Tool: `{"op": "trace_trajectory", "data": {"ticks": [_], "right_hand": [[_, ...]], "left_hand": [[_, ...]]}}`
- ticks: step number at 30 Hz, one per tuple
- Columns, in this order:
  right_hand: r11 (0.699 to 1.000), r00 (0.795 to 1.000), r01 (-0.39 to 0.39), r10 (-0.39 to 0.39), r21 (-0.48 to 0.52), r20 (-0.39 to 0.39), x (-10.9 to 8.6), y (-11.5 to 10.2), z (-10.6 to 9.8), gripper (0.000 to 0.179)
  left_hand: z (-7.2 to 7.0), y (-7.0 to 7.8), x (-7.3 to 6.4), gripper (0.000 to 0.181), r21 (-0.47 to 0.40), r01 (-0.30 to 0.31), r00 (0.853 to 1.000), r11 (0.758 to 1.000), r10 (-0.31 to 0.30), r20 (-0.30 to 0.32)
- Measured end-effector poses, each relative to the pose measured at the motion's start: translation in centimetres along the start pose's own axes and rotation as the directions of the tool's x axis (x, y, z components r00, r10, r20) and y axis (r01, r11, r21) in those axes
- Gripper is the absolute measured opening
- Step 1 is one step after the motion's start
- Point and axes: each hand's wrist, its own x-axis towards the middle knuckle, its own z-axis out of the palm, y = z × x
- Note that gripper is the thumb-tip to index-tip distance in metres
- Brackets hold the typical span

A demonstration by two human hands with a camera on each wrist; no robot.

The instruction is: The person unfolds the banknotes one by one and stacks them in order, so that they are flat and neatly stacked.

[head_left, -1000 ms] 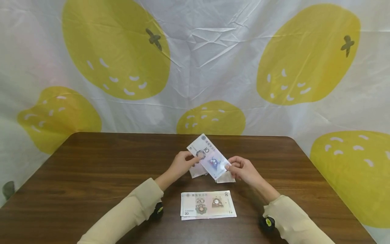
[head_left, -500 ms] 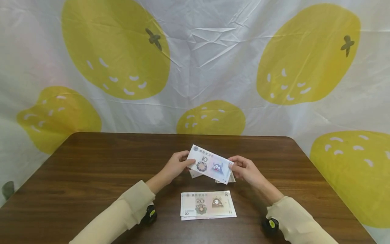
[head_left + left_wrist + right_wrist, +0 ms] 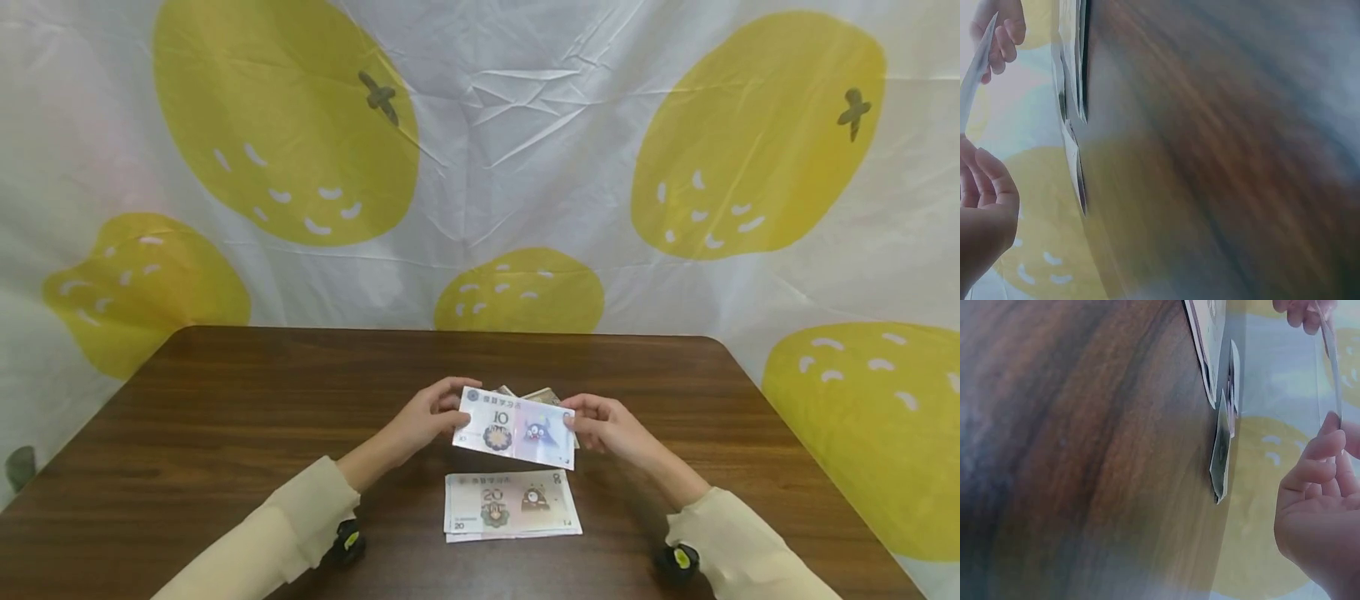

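Observation:
Between my hands is a 10 play banknote [image 3: 513, 427], printed with a blue cartoon monster and held face up toward me. My left hand [image 3: 427, 421] pinches its left edge, thumb on the front. At the other end my right hand [image 3: 611, 427] pinches the right edge. Both wrist views show the note edge-on, raised above the table. Just in front of it lies a stack of 20 play banknotes [image 3: 513, 504]. Behind the held note, more banknotes [image 3: 542, 396] lie loosely on the table, mostly hidden in the head view; the right wrist view shows these notes [image 3: 1221, 450] slightly bent.
The brown wooden table [image 3: 262, 400] extends to both sides and behind the hands. A white curtain [image 3: 525, 167] with yellow fruit prints hangs along its far edge. Black wrist cameras [image 3: 678, 560] sit under the cream sleeves.
The 10 note has turned from a steep slant to nearly level and come down toward the front stack. My left hand has shifted left, from the note's middle to its left edge.

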Motion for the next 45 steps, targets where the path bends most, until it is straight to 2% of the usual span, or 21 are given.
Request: {"op": "trace_trajectory", "data": {"ticks": [5,11,17,21,28,35,40,45], "right_hand": [[1.0,0.998,-0.004,0.007,-0.03,0.068,-0.3,0.1,0.0,0.028],[1.0,0.992,-0.005,0.008,-0.017,0.126,-0.8,0.3,0.0,0.026],[1.0,0.978,0.031,-0.03,0.0,0.205,-1.0,0.7,0.3,0.024],[0.999,0.968,0.05,-0.049,0.004,0.245,-1.1,1.1,0.5,0.023],[0.999,0.954,0.043,-0.043,0.006,0.295,-1.4,1.7,0.8,0.023],[0.999,0.953,0.017,-0.005,-0.039,0.302,-1.4,1.6,1.1,0.024],[0.995,0.948,0.058,-0.028,-0.085,0.317,-1.4,1.5,1.3,0.023],[0.986,0.948,0.106,-0.062,-0.126,0.312,-1.4,1.5,1.4,0.02]], "left_hand": [[-0.3,-0.1,-0.7,0.034,0.096,0.011,1.0,0.995,-0.012,0.005],[-0.6,-0.4,-1.3,0.025,0.176,0.028,0.993,0.984,-0.048,0.11],[-0.7,-0.3,-1.7,0.022,0.286,0.013,0.967,0.958,-0.085,0.24],[-0.5,-0.4,-2.0,0.022,0.345,0.019,0.949,0.938,-0.126,0.29],[-0.1,-0.6,-2.4,0.021,0.392,0.024,0.938,0.92,-0.156,0.31],[0.1,-0.6,-2.5,0.019,0.443,0.033,0.933,0.896,-0.186,0.308],[0.1,-0.7,-2.6,0.019,0.497,0.018,0.934,0.868,-0.192,0.302],[0.4,-0.7,-2.7,0.019,0.541,-0.019,0.939,0.841,-0.171,0.298]]}}
